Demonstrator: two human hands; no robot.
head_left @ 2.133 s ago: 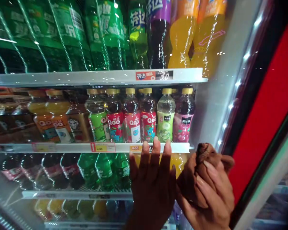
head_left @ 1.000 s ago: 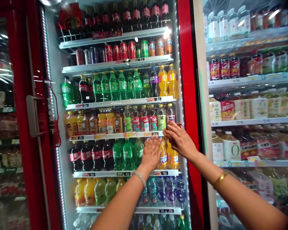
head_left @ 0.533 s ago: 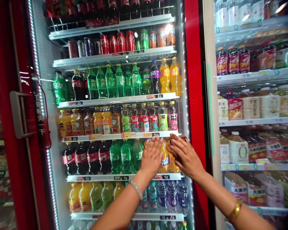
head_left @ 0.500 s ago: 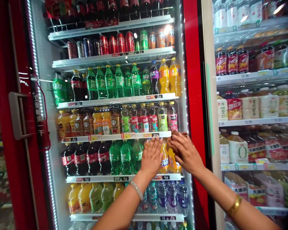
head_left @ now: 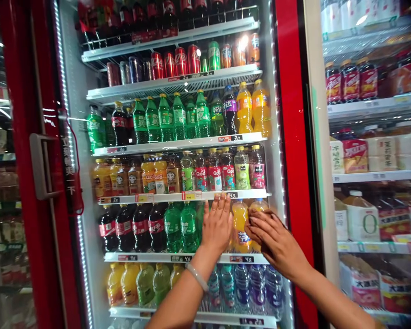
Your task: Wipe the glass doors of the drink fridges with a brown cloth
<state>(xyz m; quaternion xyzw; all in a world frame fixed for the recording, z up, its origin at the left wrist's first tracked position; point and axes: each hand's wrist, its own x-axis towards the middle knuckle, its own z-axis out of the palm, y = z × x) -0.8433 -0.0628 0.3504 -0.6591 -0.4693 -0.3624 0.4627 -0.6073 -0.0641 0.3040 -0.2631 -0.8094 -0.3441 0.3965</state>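
My left hand [head_left: 216,226] lies flat with fingers stretched out, palm toward the front of a lit drinks fridge, apparently against its glass door. Its fingertips reach the price strip below the Qoo bottles. A crumpled brown cloth [head_left: 259,216] is under the fingers of my right hand [head_left: 277,240], a little further right on the same front. Behind the cloth stand orange soda bottles [head_left: 240,224], partly covered by it and my hand. My left hand hides some green bottles [head_left: 188,226] in the same row.
The fridge's red frame [head_left: 292,137] runs down the right side. At left is a grey door handle [head_left: 43,167] with a thin red cord [head_left: 78,183] near it. Another drinks shelf [head_left: 376,176] with cartons and bottles stands further right.
My right hand and the cloth have moved down the fridge front, from the price strip to the orange bottles. My left hand stays flat, slightly further left against the shelves. The camera view has shifted left.
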